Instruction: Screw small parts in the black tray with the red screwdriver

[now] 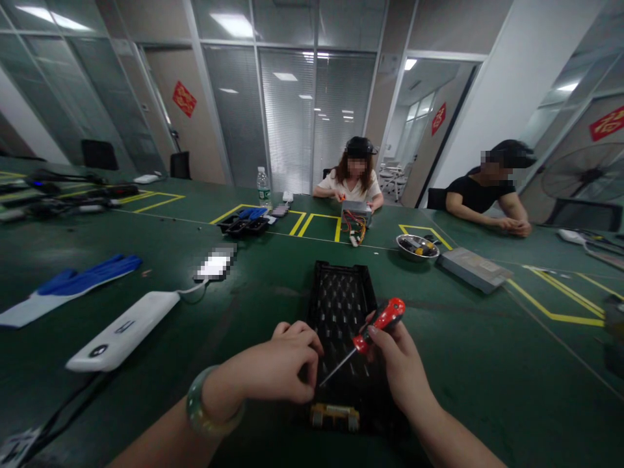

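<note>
In front of me lies a long black plastic panel (324,279) with rows of small slots. My right hand (402,364) grips a screwdriver (385,317) by its red and black handle, above the panel, with the shaft slanting down to the left. Close to the shaft's tip, my left hand (292,364) is over the panel's left edge with its fingers curled; whatever is in them is hidden. A green bangle (202,400) circles the left wrist. At the panel's near end sits a yellowish part (335,416) with metallic pieces at its sides.
Left of me lie a white power bank (127,331) cabled to a phone (214,265) and a blue-white glove (82,283). Farther off are black trays (244,224), a bottle (263,185), a metal bowl (414,257) and a grey metal box (475,270). Two people sit across the table.
</note>
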### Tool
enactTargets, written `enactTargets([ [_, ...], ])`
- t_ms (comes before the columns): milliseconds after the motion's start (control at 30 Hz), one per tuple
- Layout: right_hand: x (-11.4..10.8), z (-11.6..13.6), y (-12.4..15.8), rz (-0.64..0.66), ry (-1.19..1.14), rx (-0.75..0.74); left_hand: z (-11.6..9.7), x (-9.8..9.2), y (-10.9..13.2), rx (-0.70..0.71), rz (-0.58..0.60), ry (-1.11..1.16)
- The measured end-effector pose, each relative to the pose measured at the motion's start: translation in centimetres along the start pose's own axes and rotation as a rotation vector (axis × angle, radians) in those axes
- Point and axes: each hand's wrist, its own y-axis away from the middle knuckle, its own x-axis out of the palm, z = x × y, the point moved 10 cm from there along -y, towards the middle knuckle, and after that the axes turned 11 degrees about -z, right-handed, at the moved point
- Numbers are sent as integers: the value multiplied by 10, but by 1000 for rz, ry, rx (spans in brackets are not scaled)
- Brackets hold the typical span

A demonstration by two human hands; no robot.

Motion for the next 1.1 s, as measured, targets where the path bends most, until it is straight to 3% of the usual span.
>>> enactTargets([
  [533,-5,1,-4,-4,-137,7,-1,-12,2,107,50,59],
  [1100,-4,0,-4,1,-119,28,-9,-3,0,188,72,73],
])
